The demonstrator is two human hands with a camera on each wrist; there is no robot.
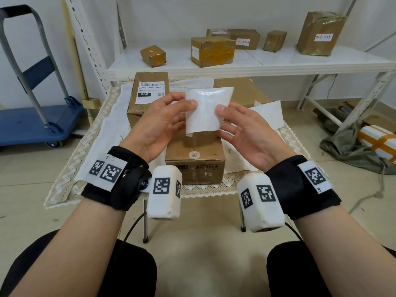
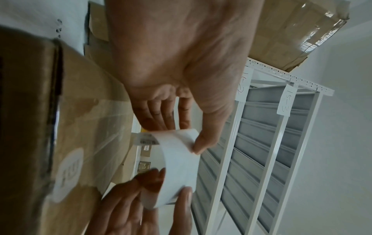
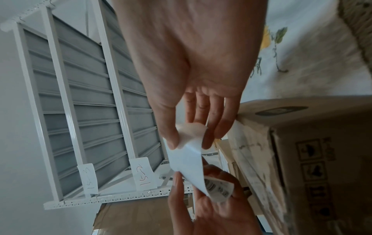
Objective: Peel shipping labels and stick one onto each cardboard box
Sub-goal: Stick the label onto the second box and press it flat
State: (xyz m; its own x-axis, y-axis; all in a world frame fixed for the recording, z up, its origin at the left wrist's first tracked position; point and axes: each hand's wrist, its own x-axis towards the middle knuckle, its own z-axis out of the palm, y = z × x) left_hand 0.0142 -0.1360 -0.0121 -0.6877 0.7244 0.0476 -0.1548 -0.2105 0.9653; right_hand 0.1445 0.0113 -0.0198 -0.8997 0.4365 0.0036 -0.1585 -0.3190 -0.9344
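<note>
Both hands' fingers (image 1: pixel 191 103) pinch a curled white shipping label (image 1: pixel 205 110), blank side up.

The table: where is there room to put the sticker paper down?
Bare cloth shows left of the near box, in front of the labelled box. A smaller bare strip lies right of the near box, below the loose sheet. The table's back is crowded by the labelled box and plain box.
</note>
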